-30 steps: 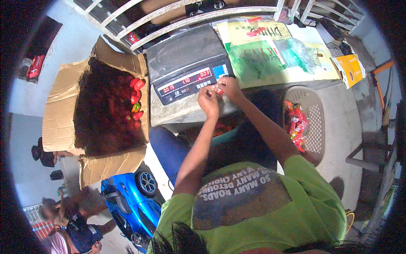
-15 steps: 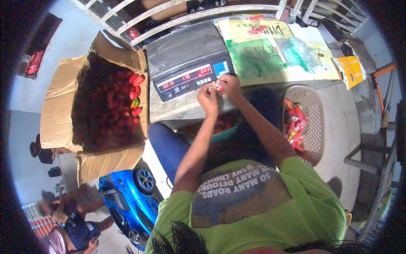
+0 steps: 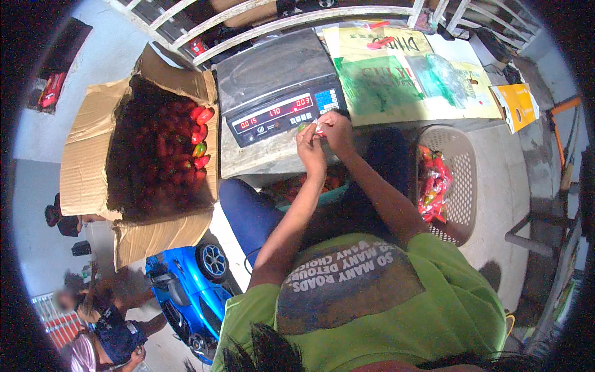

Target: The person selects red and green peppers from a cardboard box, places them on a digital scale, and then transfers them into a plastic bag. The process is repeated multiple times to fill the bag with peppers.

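In front of the digital scale (image 3: 273, 129), my left hand (image 3: 311, 151) and my right hand (image 3: 339, 134) come together, fingers pinched. Between them is a small clear plastic bag (image 3: 320, 128) with bits of red and green in it, probably peppers; my fingers cover most of it. To the left stands an open cardboard box (image 3: 87, 155) holding many red peppers (image 3: 199, 133), one partly green. At the right, a beige plastic basket (image 3: 462, 180) contains clear bags of red peppers (image 3: 436, 186).
Beyond my right hand, yellow sheets (image 3: 446, 99) and green plastic bags (image 3: 378, 80) cover the table. White railings (image 3: 297, 20) run along the back. On the floor at lower left is a blue toy car (image 3: 195, 297), with another person (image 3: 114, 328) beyond it.
My fingers have shifted slightly on the small bag, and a green part now shows by my left fingertips. Both hands stay in front of the scale.
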